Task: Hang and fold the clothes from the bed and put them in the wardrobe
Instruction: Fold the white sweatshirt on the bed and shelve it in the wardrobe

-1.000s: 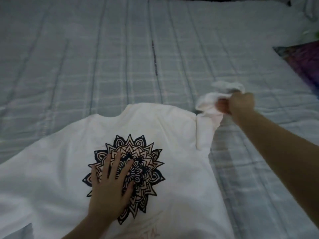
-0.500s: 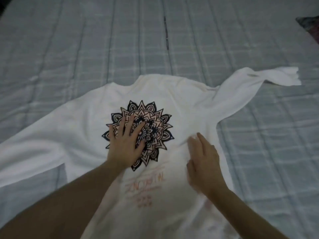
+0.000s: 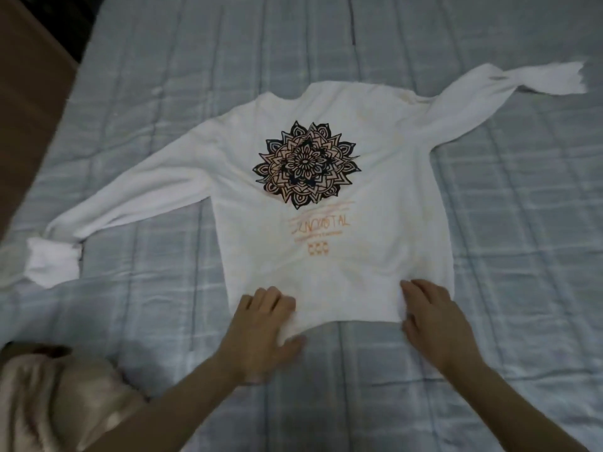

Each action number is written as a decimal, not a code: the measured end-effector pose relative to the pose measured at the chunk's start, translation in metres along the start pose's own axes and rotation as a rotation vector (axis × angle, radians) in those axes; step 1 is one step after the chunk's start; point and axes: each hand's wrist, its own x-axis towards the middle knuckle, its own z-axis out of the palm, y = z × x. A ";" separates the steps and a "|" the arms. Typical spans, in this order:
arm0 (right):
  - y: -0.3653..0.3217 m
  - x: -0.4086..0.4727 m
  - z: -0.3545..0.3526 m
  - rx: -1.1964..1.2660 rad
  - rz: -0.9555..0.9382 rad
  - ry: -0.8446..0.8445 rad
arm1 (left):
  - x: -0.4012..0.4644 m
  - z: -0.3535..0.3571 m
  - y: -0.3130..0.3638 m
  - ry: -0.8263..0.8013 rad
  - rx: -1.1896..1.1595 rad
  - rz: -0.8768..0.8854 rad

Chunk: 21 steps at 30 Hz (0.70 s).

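The left hand [image 3: 261, 324] and right hand [image 3: 430, 318] rest on the hem of the white sweatshirt [image 3: 375, 177]; whether the fingers pinch it, I cannot tell. Beyond them it lies spread flat on the bed [image 3: 522, 223], sleeves outstretched. Soft, light and limp, it likely handles best from hem corners or shoulders.

— What colours mark the sweatshirt [image 3: 375, 190]?
— White, with a black-and-peach mandala print [image 3: 306, 164] at its centre and faded orange lettering [image 3: 321, 225] beneath.
— And the bed cover [image 3: 489, 223]?
— Pale grey-blue, crossed by a plaid of lighter and darker lines.
— Anything else?
— A beige, satin-sheened fabric [image 3: 49, 396] at lower left, and a brown surface [image 3: 29, 93] along the upper left edge.
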 end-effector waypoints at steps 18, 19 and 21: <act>-0.016 -0.065 -0.086 -0.565 0.077 -0.182 | -0.078 -0.036 0.016 0.067 0.124 0.036; -0.017 -0.076 -0.091 -0.567 0.073 -0.177 | -0.084 -0.041 0.022 0.045 0.124 0.048; -0.018 -0.096 -0.093 -0.546 0.050 -0.128 | -0.094 -0.043 0.031 0.002 0.138 0.058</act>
